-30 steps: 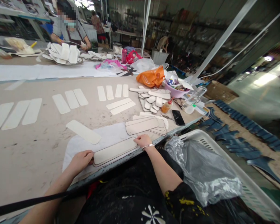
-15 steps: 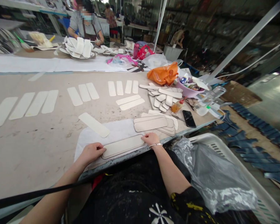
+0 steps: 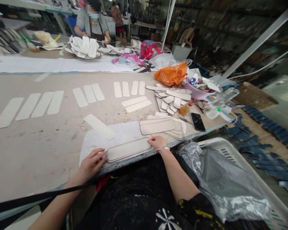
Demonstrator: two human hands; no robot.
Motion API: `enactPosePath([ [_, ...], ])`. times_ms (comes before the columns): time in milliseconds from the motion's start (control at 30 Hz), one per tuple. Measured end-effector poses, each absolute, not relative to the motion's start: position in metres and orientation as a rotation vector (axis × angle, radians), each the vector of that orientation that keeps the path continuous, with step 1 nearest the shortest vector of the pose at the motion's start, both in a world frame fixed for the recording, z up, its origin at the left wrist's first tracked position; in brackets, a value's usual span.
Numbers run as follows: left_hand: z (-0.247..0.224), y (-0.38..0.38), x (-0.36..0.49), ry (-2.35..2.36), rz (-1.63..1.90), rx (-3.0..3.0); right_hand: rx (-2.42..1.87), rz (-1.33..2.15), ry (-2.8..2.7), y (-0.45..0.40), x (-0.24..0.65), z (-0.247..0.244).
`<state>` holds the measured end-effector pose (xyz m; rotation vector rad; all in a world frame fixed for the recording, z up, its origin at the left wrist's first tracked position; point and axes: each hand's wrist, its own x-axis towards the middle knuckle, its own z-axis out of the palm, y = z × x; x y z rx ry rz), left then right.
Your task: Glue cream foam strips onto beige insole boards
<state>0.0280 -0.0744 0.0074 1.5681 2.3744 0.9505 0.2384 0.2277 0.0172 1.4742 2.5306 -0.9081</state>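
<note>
A long cream strip with rounded corners (image 3: 129,149) lies on a slightly larger dark-edged piece at the table's front edge. At its left end is my left hand (image 3: 92,163), fingers stretched out and a little apart, the tips touching the end. My right hand (image 3: 158,143) is closed on the right end of the strip, thumb and fingers pinched together. Under the pieces a white sheet (image 3: 93,140) is spread. Another cream strip (image 3: 99,126) rests slantwise beyond my left hand. Past my right hand sits a stack of dark-edged strips (image 3: 157,127).
Several cream strips (image 3: 42,104) lie in rows farther back. To the right are a pile of pieces (image 3: 169,100), a bottle of amber liquid (image 3: 186,108), a phone (image 3: 198,122) and an orange bag (image 3: 171,75). A plastic-lined basket (image 3: 220,142) stands beside me. A co-worker (image 3: 93,25) sits opposite.
My left hand has loosened from a pinch, and its fingers are now stretched out at the strip's left end. My right hand keeps its grip. The view has shifted slightly.
</note>
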Motion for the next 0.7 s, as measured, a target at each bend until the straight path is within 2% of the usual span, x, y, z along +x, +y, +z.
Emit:
enactPosePath([
  [133, -0.006, -0.085, 0.031, 2.191, 0.898, 1.924, 1.460, -0.916, 2.544, 0.228, 0.238, 0.017],
  [700, -0.011, -0.080, 0.025, 2.176, 0.916, 2.107, 1.476, -0.927, 2.536, 0.229, 0.239, 0.015],
])
